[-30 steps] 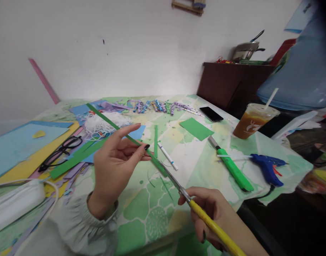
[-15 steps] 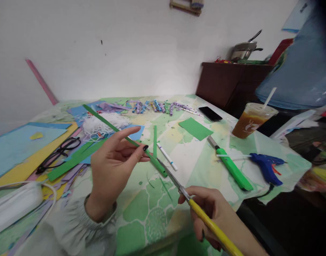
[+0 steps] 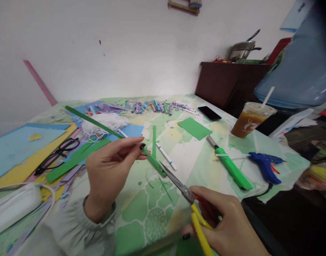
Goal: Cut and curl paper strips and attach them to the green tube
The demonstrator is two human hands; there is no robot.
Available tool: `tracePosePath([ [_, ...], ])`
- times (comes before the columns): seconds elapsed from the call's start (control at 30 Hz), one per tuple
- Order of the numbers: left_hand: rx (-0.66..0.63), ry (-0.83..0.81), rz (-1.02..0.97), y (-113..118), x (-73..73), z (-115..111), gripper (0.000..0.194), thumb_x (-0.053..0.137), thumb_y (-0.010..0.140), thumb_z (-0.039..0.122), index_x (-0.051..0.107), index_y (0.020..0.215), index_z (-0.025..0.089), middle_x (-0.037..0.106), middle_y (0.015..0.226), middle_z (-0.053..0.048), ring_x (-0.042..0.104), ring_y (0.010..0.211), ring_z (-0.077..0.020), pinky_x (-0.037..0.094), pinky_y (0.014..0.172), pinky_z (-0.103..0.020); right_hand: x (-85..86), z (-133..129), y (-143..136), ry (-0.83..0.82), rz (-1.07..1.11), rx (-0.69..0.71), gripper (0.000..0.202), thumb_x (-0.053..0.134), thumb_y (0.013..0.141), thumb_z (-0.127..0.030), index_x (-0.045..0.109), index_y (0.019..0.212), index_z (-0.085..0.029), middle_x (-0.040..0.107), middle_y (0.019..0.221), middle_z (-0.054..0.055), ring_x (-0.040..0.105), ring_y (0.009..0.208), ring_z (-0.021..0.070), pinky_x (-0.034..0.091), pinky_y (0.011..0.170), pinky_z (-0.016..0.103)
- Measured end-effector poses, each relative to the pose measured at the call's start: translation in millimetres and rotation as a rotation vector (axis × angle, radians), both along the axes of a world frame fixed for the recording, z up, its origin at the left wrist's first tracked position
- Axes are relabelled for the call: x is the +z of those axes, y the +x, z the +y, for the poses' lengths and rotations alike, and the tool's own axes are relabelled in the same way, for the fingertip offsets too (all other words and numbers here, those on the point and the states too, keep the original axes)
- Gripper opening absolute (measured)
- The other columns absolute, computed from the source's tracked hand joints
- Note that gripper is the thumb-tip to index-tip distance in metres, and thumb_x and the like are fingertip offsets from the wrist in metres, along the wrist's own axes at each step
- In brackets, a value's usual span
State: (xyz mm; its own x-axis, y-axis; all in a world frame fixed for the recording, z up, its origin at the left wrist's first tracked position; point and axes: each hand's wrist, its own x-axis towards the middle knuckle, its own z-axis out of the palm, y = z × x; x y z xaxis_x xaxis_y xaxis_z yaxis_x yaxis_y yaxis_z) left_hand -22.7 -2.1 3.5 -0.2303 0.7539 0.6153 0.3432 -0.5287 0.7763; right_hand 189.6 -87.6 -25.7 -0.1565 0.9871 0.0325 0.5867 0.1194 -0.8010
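My left hand point(image 3: 113, 170) pinches a long green paper strip point(image 3: 93, 122) between thumb and fingers. One end of the strip slants up to the left over a bundle of white string point(image 3: 106, 122). Yellow-handled scissors point(image 3: 179, 183) are in my right hand point(image 3: 221, 217), with its fingers in and around the handles. Their blades look nearly together and point up-left, close to the green paper piece point(image 3: 157, 165) just beyond my left fingertips. Whether the blade tips touch that paper I cannot tell. A white paper stick point(image 3: 166, 156) and a narrow green strip point(image 3: 154, 141) lie just behind.
Right of my hands are a green cutter point(image 3: 232, 169), a blue glue gun point(image 3: 267, 167), a drink cup point(image 3: 251, 121), a phone point(image 3: 209, 113) and a green paper sheet point(image 3: 195, 128). Leftward lie glasses point(image 3: 57, 156), coloured paper point(image 3: 16, 142) and a white power strip point(image 3: 16, 206). Curled paper pieces point(image 3: 154, 106) sit behind.
The scissors have turned in my right hand, so their flat side and both handle loops now show. My left hand has shifted slightly left, and the long strip slants lower.
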Motion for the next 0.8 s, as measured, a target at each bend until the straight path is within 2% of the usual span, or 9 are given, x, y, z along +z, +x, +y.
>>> tracePosePath([
  [0.17, -0.011, 0.017, 0.034, -1.6, -2.1, 0.4, 0.012, 0.068, 0.074, 0.016, 0.074, 0.082, 0.023, 0.071, 0.07, 0.003, 0.069, 0.056, -0.0117, 0.059, 0.056, -0.021, -4.9, 1.9, -1.4, 0.162, -0.066, -0.018, 0.038, 0.077, 0.061, -0.041, 0.069, 0.088, -0.015, 0.046, 0.052, -0.005, 0.034, 0.046, 0.0079, 0.029, 0.039, 0.017],
  [0.47, -0.018, -0.006, 0.036, -1.1, -3.0, 1.1, 0.013, 0.067, 0.075, 0.014, 0.074, 0.082, 0.022, 0.071, 0.071, 0.003, 0.068, 0.057, -0.0109, 0.059, 0.057, -0.019, -4.8, 4.2, -3.4, 0.329, -0.148, -0.022, 0.04, 0.078, 0.06, -0.039, 0.07, 0.091, -0.015, 0.049, 0.053, -0.005, 0.038, 0.043, 0.0068, 0.034, 0.038, 0.015],
  [0.8, -0.007, -0.001, 0.033, -0.4, -1.8, 0.8, 0.012, 0.068, 0.074, 0.013, 0.073, 0.081, 0.021, 0.072, 0.071, 0.003, 0.068, 0.056, -0.0102, 0.058, 0.057, -0.017, -5.7, 1.3, -1.2, 0.389, -0.193, -0.021, 0.043, 0.078, 0.06, -0.044, 0.07, 0.092, -0.016, 0.05, 0.052, -0.005, 0.041, 0.041, 0.0067, 0.036, 0.038, 0.014],
])
